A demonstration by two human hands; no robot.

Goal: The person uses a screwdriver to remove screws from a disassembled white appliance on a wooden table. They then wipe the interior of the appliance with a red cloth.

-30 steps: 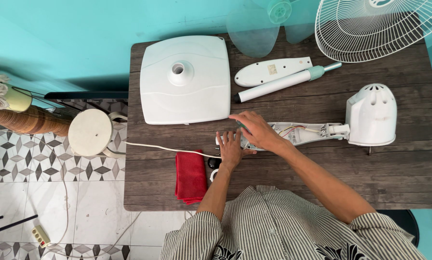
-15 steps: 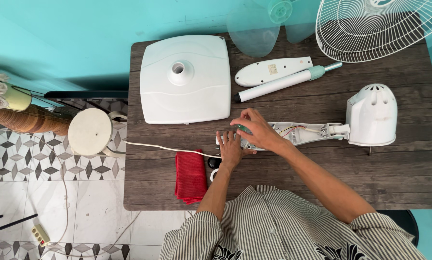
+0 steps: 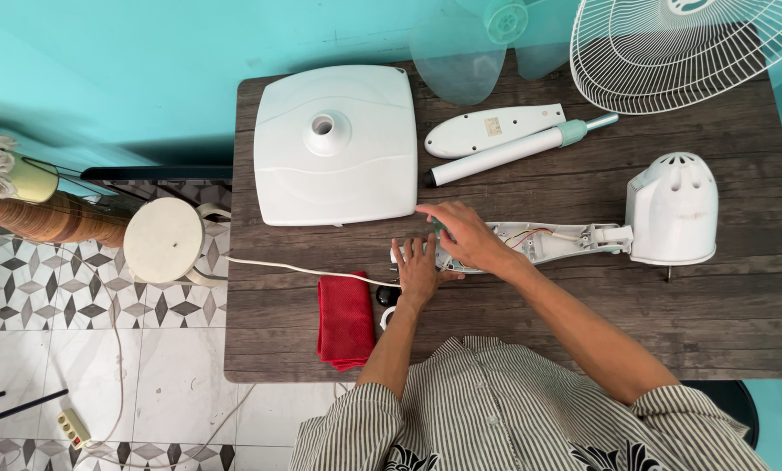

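Note:
My left hand [image 3: 419,269] lies flat, fingers spread, on the near end of an opened white fan neck [image 3: 543,242] with wires showing inside. My right hand [image 3: 465,235] rests over the same end, fingers curled on it, index finger stretched toward the square white fan base [image 3: 334,144]. The neck joins a white motor housing [image 3: 672,209] at the right. A white power cord [image 3: 303,270] runs left from under my left hand.
A red cloth [image 3: 344,318] lies at the front left of the dark wooden table [image 3: 583,323]. A white tube [image 3: 513,153] and cover plate [image 3: 487,128] lie behind my hands. Clear fan blades [image 3: 461,52] and a wire grille [image 3: 687,48] sit at the back. A round stool [image 3: 164,240] stands left.
My right hand shifted slightly on the end of the fan neck and its index finger points further left. My left hand stays in place.

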